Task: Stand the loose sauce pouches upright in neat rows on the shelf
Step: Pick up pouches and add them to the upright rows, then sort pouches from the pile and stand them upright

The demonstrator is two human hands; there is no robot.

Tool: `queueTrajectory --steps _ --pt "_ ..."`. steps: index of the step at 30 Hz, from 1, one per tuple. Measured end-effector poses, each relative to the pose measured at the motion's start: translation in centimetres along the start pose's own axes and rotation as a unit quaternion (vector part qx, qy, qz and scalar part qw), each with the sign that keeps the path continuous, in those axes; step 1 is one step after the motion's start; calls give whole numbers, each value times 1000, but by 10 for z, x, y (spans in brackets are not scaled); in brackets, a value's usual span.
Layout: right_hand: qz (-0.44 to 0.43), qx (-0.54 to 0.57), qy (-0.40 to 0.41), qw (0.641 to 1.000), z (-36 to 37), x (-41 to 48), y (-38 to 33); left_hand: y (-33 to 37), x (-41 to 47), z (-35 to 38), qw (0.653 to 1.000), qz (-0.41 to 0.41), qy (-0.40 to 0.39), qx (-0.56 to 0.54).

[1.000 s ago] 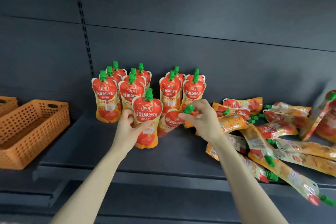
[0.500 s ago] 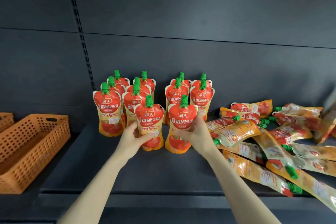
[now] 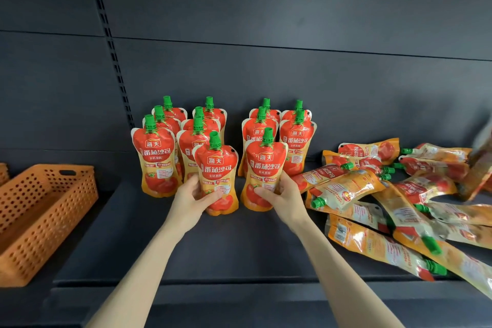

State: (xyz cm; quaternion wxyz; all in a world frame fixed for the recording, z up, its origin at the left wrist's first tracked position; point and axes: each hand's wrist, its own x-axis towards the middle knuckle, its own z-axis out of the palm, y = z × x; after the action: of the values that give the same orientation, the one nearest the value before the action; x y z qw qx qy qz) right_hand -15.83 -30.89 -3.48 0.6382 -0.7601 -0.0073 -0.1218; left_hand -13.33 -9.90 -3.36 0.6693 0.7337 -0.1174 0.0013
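Left hand (image 3: 190, 197) grips left pouch (image 3: 217, 168), right hand (image 3: 286, 196) grips right pouch (image 3: 266, 165), both upright.

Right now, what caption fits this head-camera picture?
Left hand grips front-left pouch, right hand front-right pouch, before neat rows; loose pouches lie rightward.

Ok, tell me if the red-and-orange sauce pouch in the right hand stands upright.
Upright: the red-and-orange sauce pouch has its green cap on top; the right hand grips its lower half.
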Motion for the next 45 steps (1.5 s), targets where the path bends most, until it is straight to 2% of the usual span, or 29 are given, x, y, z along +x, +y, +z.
queueTrajectory --steps 22,27,32,34,40,45 --pt "21 -114 5 993 0 -5 -20 3 -9 7 995 3 41 95" --pt "-6 -168 12 986 -6 -15 -26 13 -23 7 984 25 108 141" --pt "-64 -240 58 967 -24 -42 -32 11 -57 10 959 77 164 220" --pt "-68 -257 67 962 -37 -56 -33 17 -68 23 958 109 143 225" --pt "-67 -268 106 955 -103 -86 -43 48 -77 91 955 156 -1 251" --pt "-59 -296 126 945 -183 -100 -43 71 -72 164 941 202 -33 270"
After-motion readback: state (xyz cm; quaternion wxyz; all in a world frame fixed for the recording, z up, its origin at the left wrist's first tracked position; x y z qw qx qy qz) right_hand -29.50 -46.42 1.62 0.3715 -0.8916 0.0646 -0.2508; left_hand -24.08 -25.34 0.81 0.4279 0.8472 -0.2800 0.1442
